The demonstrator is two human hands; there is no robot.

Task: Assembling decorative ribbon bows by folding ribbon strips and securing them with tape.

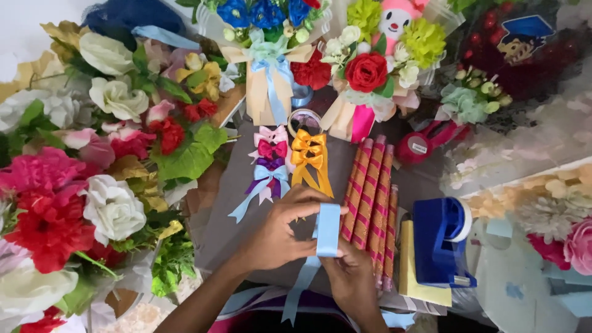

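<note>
Left hand (280, 231): fingers curled, pinching the light blue ribbon (327, 229) from nine o'clock.
Right hand (353, 275): closed on the ribbon's lower fold, at six o'clock.

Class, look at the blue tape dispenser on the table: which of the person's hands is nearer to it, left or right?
Right. The right hand, holding the light blue ribbon, is just left of the blue tape dispenser, past the patterned rolls. The left hand is farther left, beyond the ribbon.
</note>
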